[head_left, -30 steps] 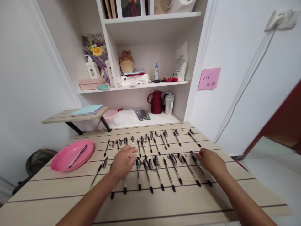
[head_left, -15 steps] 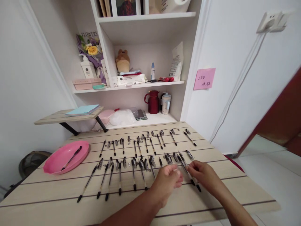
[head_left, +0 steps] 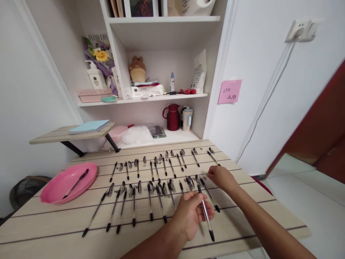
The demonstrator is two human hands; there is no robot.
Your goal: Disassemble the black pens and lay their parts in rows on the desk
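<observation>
My left hand (head_left: 187, 216) pinches a ballpoint pen (head_left: 208, 222) near its upper end, above the front row. The pen is clear-barrelled and tilted, its black end toward me. My right hand (head_left: 223, 178) is closed low over the table at the right end of that row; whatever its fingertips hold is hidden. Just left of it lies another uncapped pen (head_left: 210, 195). Several uncapped pens lie in two rows, such as one at the front left (head_left: 95, 214). Loose black clip caps (head_left: 139, 187) and tiny pieces are by their tips.
A pink plate (head_left: 45, 194) holding one pen (head_left: 76, 183) stands at the left. Behind it is a small raised stand (head_left: 48, 136) with blue paper (head_left: 90, 126). White shelves (head_left: 161, 19) rise at the back, with a red jug (head_left: 173, 118) on the lowest level.
My left hand has moved right across the front row and picked up a pen. My right hand has let go of that pen and shifted toward the back, where a loose cap lay.
</observation>
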